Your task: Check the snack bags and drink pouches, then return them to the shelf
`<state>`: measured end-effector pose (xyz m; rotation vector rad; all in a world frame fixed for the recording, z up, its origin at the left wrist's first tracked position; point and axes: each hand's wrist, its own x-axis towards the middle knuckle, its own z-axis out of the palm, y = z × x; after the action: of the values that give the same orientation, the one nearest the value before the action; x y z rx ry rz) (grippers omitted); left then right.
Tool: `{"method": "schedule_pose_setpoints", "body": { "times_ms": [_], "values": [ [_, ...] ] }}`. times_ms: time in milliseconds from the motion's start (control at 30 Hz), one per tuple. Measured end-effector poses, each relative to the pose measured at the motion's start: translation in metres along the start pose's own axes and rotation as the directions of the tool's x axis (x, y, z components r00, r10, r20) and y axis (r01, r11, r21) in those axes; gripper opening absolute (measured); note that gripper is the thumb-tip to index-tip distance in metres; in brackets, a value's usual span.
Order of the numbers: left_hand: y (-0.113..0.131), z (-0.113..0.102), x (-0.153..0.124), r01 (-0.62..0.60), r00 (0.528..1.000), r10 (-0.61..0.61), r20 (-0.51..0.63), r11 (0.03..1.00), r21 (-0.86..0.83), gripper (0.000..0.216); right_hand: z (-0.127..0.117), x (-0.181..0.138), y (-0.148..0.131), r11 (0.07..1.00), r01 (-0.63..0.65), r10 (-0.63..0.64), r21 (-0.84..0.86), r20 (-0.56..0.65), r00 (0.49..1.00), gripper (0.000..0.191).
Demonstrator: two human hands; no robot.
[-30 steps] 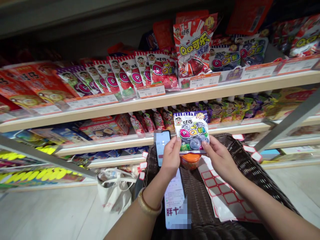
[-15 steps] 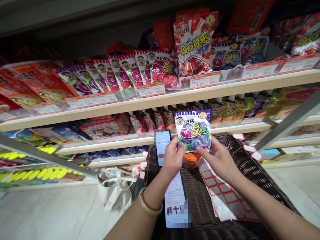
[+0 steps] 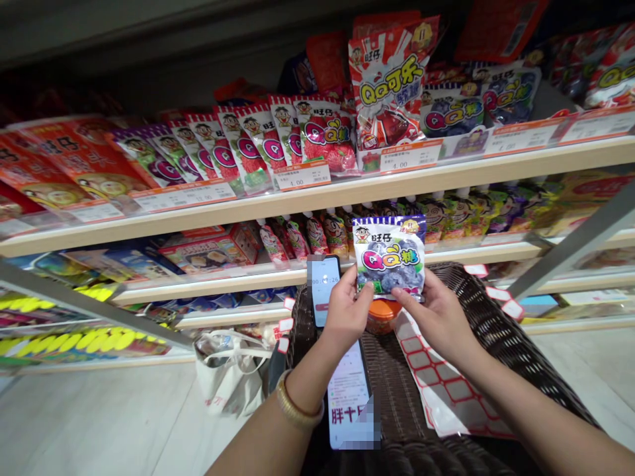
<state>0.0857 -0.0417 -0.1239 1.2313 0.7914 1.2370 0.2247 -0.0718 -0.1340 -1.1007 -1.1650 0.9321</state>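
a blueberry-printed gummy packet [image 3: 389, 254] is held up in front of the shelf edge [image 3: 238, 214], above the dark woven basket [image 3: 489, 324], its printed front facing the wearer. the left hand [image 3: 350, 309] grips its lower left part and the right hand [image 3: 441, 314] its lower right, the fingers of both closed on it with each thumb lying on the front; the other fingers are partly hidden behind the packet, so how firmly they press i cannot tell. as for how far things stand, the packet is off the shelf and secured by both hands, and its visible edges look sealed, so no opening seems to be done; it is not set down in the basket or back among the similar blueberry packets [image 3: 456, 109] up on the shelf. whether it is to be kept or returned remains undecided from this view. below it, an orange-lidded tub [image 3: 383, 312] sits in the basket, with a red-and-white patterned sheet [image 3: 446, 390] beside it. near the left forearm are an upper phone [image 3: 327, 291] showing a timer and a lower phone [image 3: 350, 383] with a lit screen.
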Motion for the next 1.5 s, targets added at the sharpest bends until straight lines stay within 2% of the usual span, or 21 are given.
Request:
{"method": "schedule_pose_setpoints", "body": {
  "times_ms": [133,267,400,500,633,733,800,967,1100,1300,1500],
  "values": [
    [-0.004,-0.001,0.000,0.010,0.999,-0.011,-0.051,1.000,-0.021,0.042,0.002,-0.002,0.000,0.999,-0.001,0.005,0.043,-0.094,0.996,0.038],
    [-0.008,-0.002,-0.001,-0.016,0.995,0.017,-0.096,1.000,0.010,0.050,0.003,-0.005,0.004,0.999,0.028,-0.019,0.032,-0.236,0.971,0.038],
    [-0.007,0.000,-0.003,-0.148,0.981,0.157,-0.110,0.985,0.088,0.037,0.005,-0.008,0.004,0.999,0.047,-0.043,0.008,-0.286,0.957,0.041],
    [-0.003,0.002,-0.007,-0.141,0.989,0.145,-0.028,0.982,0.122,0.032,0.008,-0.010,0.001,0.992,0.091,-0.111,-0.082,-0.300,0.947,0.037],
    [0.006,0.002,-0.011,-0.094,0.993,0.085,0.087,0.990,0.106,0.042,0.012,-0.016,0.000,0.964,0.201,-0.233,-0.172,-0.197,0.952,0.033],
    [0.010,0.000,-0.011,-0.113,0.987,0.098,0.127,0.986,0.118,0.046,0.012,-0.021,0.001,0.935,0.262,-0.283,-0.239,-0.060,0.957,0.040],
    [0.011,-0.002,-0.010,-0.100,0.987,0.085,0.135,0.989,0.110,0.050,0.011,-0.023,0.000,0.889,0.325,-0.335,-0.324,0.024,0.942,0.046],
    [0.002,-0.006,-0.007,-0.025,0.999,0.024,0.027,0.998,0.058,0.050,0.009,-0.024,0.000,0.721,0.511,-0.484,-0.468,0.188,0.855,0.050],
    [-0.007,-0.006,-0.003,0.037,0.996,-0.043,-0.076,0.996,-0.079,0.047,0.008,-0.024,0.001,0.663,0.591,-0.534,-0.459,0.264,0.804,0.043],
    [-0.004,-0.003,0.001,0.112,0.981,-0.148,-0.126,0.961,-0.252,0.045,0.009,-0.025,0.000,0.611,0.630,-0.546,-0.479,0.320,0.774,0.036],
    [0.001,-0.001,0.003,0.146,0.966,-0.204,-0.160,0.938,-0.314,0.045,0.008,-0.023,0.000,0.615,0.618,-0.548,-0.490,0.298,0.782,0.034]
  ]
}}
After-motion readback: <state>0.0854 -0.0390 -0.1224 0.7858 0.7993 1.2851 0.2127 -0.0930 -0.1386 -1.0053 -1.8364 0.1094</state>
